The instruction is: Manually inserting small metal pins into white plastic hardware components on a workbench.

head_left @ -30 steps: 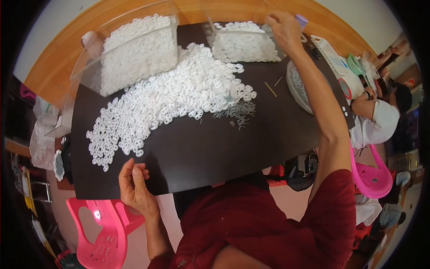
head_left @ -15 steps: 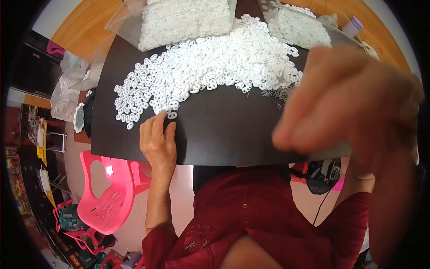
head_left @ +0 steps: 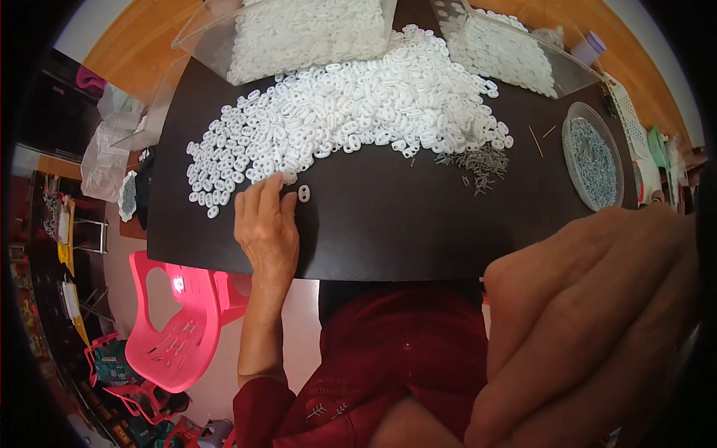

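Note:
A broad heap of small white oval plastic pieces with two holes [head_left: 358,104] covers the far part of the dark table. My left hand [head_left: 263,216] rests at the heap's near left edge, fingers stretched forward and slightly apart, fingertips touching pieces there. One loose white oval piece [head_left: 304,193] lies just right of its thumb. My right hand [head_left: 590,321] is very close to the camera at the lower right, its fingers curled in; whatever they may hold is hidden. A small pile of grey screws or pins [head_left: 478,166] lies at the heap's right end.
Two clear bins, a large one [head_left: 314,41] and another [head_left: 500,48], hold more white pieces at the back. On the right stands a round clear dish [head_left: 571,160] of small metal parts. A pink chair [head_left: 175,328] is left of the table [head_left: 388,224].
My right hand has come down and nearer to the camera, uncovering the dish and the screw pile. A white piece has slid right, away from the heap beside my left thumb.

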`<action>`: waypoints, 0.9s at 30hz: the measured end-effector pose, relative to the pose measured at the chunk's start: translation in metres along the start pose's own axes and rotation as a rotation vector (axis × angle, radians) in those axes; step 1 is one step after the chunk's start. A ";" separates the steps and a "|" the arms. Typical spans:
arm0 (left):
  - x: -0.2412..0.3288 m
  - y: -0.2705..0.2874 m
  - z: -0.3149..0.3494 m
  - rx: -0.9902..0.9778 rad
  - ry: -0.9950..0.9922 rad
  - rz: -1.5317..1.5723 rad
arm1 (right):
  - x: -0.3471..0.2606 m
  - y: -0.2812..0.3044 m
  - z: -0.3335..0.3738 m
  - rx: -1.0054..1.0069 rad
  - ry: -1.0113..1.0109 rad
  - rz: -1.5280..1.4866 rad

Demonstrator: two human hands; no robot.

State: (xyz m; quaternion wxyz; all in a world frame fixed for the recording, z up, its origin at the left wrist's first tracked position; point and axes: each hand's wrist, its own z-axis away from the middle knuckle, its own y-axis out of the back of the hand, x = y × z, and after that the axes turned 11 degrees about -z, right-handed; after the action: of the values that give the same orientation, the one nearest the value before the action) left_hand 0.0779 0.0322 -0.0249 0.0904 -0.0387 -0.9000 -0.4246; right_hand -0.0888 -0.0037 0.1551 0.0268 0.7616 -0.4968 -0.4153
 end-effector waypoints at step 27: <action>0.001 0.013 0.006 -0.071 -0.063 -0.003 | -0.002 0.072 0.092 -0.025 -0.030 -0.053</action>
State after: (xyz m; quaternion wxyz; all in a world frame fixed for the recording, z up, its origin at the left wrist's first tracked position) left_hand 0.0778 0.0450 -0.0190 0.0599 -0.0538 -0.8868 -0.4551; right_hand -0.2031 -0.0040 0.1289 0.0180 0.7678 -0.4718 -0.4332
